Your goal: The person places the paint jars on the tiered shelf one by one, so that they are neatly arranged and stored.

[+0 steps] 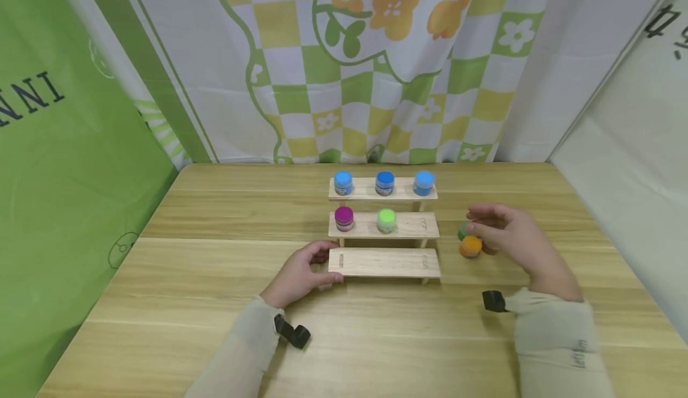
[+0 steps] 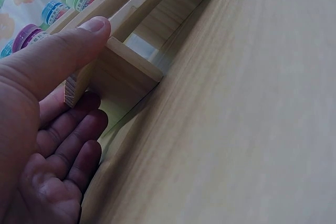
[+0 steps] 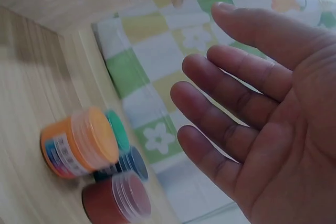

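A three-step wooden display stand (image 1: 384,263) stands on the table. My left hand (image 1: 299,272) holds the left end of its lowest step, thumb at the front edge and fingers behind; in the left wrist view the thumb (image 2: 84,38) lies on the wood. My right hand (image 1: 513,236) hovers right of the stand, holding nothing, fingers loosely extended. Beside it stand an orange paint jar (image 1: 470,246) and a green jar (image 1: 463,231). The right wrist view also shows a dark blue jar (image 3: 134,162) and a reddish-brown jar (image 3: 116,199) grouped with them.
Three blue jars (image 1: 384,183) line the top step. A purple jar (image 1: 344,219) and a light green jar (image 1: 386,220) sit on the middle step. Behind the wooden table (image 1: 215,207) hangs a checked, flowered curtain (image 1: 360,87).
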`<state>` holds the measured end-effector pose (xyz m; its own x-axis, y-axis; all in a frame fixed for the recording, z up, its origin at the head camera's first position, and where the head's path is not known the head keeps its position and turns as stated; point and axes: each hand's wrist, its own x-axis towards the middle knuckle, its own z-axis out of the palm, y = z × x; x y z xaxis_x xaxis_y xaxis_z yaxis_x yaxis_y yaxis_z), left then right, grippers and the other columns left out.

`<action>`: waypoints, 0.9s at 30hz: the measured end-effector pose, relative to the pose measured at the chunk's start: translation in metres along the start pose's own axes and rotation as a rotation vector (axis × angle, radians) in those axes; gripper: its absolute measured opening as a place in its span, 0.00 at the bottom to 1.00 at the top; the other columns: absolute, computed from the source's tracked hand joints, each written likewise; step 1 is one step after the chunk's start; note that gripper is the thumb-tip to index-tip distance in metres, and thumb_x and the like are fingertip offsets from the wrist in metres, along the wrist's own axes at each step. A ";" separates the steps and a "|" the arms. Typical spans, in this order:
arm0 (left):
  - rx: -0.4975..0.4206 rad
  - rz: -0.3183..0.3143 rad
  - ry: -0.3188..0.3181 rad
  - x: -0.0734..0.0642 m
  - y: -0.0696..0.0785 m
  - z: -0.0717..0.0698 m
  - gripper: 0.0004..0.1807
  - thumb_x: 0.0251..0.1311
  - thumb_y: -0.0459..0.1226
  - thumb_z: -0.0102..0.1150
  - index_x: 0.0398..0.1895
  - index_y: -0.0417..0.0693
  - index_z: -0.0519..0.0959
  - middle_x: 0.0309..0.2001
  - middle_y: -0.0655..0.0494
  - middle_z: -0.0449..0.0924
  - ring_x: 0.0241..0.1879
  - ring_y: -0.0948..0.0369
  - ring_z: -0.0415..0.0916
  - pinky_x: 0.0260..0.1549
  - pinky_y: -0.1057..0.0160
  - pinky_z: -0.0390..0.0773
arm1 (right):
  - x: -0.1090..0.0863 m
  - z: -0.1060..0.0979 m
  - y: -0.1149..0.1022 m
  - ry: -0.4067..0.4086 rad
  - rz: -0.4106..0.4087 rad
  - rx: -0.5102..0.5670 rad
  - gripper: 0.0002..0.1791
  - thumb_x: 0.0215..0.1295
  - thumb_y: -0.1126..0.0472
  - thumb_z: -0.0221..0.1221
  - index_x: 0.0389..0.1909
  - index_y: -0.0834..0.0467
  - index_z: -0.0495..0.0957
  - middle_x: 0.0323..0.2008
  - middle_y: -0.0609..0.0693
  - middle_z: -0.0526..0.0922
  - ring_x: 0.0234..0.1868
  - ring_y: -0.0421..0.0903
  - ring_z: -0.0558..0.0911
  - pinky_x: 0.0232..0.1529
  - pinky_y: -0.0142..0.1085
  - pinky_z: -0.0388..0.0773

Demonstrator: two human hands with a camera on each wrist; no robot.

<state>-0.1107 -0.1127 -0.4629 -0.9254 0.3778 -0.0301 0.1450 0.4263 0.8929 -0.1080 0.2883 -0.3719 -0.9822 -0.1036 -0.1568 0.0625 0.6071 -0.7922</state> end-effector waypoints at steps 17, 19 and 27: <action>-0.018 0.005 -0.004 0.001 -0.001 0.000 0.36 0.39 0.53 0.72 0.56 0.59 0.72 0.49 0.61 0.74 0.47 0.60 0.73 0.48 0.56 0.72 | -0.007 -0.027 0.037 0.062 0.095 0.003 0.40 0.55 0.34 0.56 0.63 0.53 0.65 0.62 0.53 0.68 0.62 0.55 0.64 0.56 0.59 0.60; -0.023 0.002 -0.005 0.000 0.000 0.000 0.36 0.39 0.52 0.73 0.56 0.59 0.72 0.49 0.61 0.74 0.47 0.60 0.73 0.48 0.55 0.72 | -0.005 -0.026 0.044 0.078 0.104 0.041 0.38 0.55 0.35 0.57 0.62 0.53 0.66 0.61 0.53 0.69 0.61 0.53 0.64 0.58 0.57 0.59; -0.012 -0.002 -0.006 0.000 0.000 0.000 0.36 0.38 0.53 0.72 0.56 0.60 0.72 0.50 0.62 0.74 0.48 0.60 0.73 0.49 0.56 0.72 | -0.001 -0.021 0.074 0.066 0.095 0.059 0.34 0.59 0.38 0.57 0.61 0.54 0.68 0.59 0.53 0.72 0.57 0.46 0.67 0.56 0.56 0.61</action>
<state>-0.1108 -0.1131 -0.4628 -0.9234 0.3823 -0.0342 0.1393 0.4169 0.8982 -0.1059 0.3501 -0.4175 -0.9807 0.0057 -0.1955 0.1645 0.5645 -0.8089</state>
